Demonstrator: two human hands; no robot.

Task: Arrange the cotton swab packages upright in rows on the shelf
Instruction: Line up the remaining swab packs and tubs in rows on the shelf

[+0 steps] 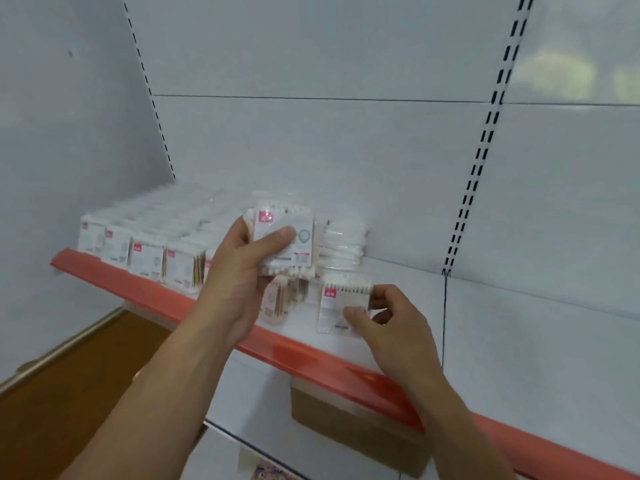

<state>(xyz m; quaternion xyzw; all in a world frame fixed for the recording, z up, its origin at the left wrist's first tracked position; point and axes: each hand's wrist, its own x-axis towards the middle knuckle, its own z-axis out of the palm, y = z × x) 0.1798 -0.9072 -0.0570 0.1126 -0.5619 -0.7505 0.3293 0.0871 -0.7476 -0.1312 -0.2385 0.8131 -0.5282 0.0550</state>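
1. Head view: your left hand is gripping a bundle of packages. The thumb is lying across the front label, the fingers are curling behind, and the bundle is hanging above the shelf, mid-scene.
2. Your right hand is pinching a single package between thumb and fingertips. The pack is standing upright on the shelf board, near the red front lip and to the right of the finished rows.
3. Judging by this, you are starting a new row. Be sliding the single package left toward the last row, label facing near.
4. Be keeping the bundle clear of the loose package lying flat beneath it, and of the sideways pile at the far wall.
5. These thin packs are likely tipping easily, so be bracing the upright one while feeding from the bundle.
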